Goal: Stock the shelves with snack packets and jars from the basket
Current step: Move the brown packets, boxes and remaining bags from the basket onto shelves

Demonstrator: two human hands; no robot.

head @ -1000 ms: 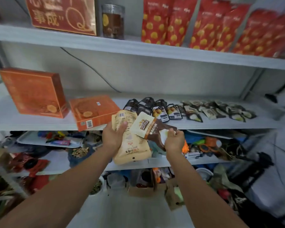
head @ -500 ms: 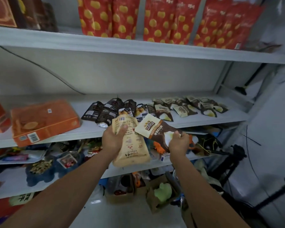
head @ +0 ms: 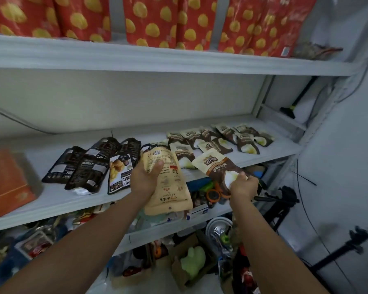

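Shelf [head: 51, 200]: about five black packets [head: 85, 168] | left hand [head: 146, 179] grips one tan packet [head: 168, 187] | right hand [head: 243, 185] pinches one brown packet [head: 217, 166]

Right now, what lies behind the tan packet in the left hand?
The middle shelf runs behind the tan packet, which the left hand grips. A brown-and-cream packet lying on the shelf shows beside it, partly covered. Anything else behind it is hidden.

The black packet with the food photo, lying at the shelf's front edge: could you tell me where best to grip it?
Probably its near end. The black packet lies flat with that end close to the shelf lip, so come from the front and pinch that edge from above and below.
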